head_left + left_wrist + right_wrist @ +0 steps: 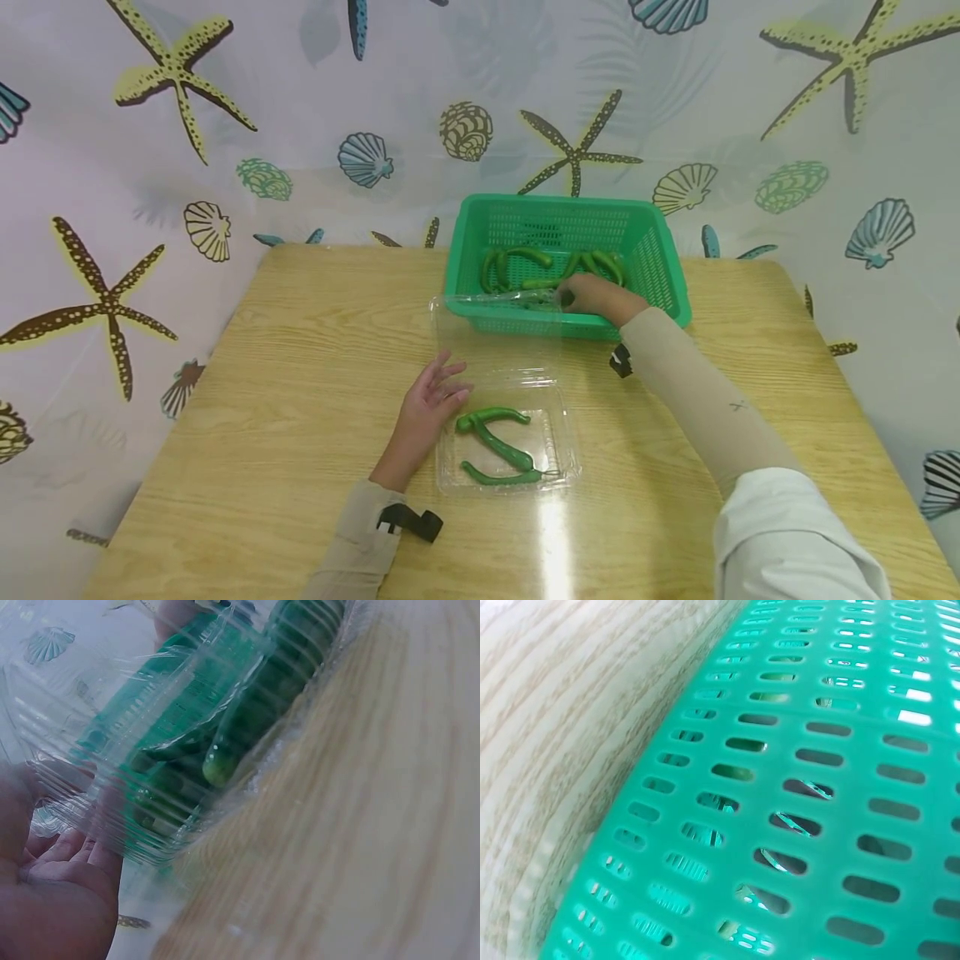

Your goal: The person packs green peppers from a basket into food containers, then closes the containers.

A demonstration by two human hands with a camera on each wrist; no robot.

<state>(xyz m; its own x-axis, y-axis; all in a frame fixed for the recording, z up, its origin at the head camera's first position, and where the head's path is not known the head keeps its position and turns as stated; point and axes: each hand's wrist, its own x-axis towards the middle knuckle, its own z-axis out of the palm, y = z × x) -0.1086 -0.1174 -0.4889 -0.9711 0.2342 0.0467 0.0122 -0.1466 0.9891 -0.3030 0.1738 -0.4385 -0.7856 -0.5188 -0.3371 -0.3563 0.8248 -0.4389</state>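
Observation:
A clear plastic clamshell box (570, 467) lies on the table with its lid (498, 337) tipped back toward the basket. Several green chili peppers (504, 446) lie in its base. My left hand (429, 408) is at the box's left side, fingers loosely extended; in the left wrist view its fingers (67, 851) show partly through the clear plastic. My right hand (596, 298) reaches over the front rim into the green basket (660, 258), among more chili peppers (528, 254). I cannot tell whether its fingertips grip a pepper. In the right wrist view, the slotted basket wall (780, 802) hides that hand.
The wooden table (322, 333) carries the box in front and the basket behind it. A cloth printed with starfish and shells (300, 100) hangs behind the table and along its sides. The lid's far edge overlaps the basket's front rim in the head view.

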